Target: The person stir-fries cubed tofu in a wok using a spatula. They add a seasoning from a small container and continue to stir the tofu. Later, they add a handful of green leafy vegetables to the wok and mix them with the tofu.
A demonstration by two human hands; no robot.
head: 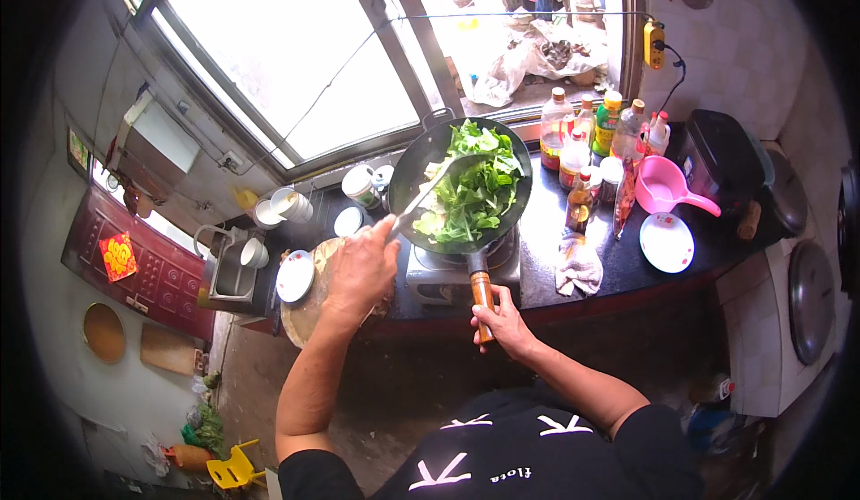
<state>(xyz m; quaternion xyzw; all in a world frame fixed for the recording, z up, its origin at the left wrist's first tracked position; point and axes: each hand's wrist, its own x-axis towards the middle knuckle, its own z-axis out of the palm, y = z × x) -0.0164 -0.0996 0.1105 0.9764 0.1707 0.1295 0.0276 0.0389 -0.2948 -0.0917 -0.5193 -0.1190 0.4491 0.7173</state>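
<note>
A black wok [401, 194] sits on the gas stove [500, 273], holding a heap of leafy greens [485, 184]. My right hand [500, 322] is closed around the wok's wooden handle [482, 295]. Above the round chopping board [312, 305], my left hand [363, 258] grips a metal spatula or ladle [426, 194], whose head lies among the greens. A white plate [295, 276] rests on the board, left of that hand. On the counter right of the stove lies a crumpled cloth [579, 268].
Sauce bottles [608, 123], a pink dipper [662, 184], a white plate [666, 242] and a black lidded container [722, 157] stand to the right. White bowls [292, 205], a mug [361, 186] and a metal sink [235, 268] are on the left. A window [289, 50] is behind the wok.
</note>
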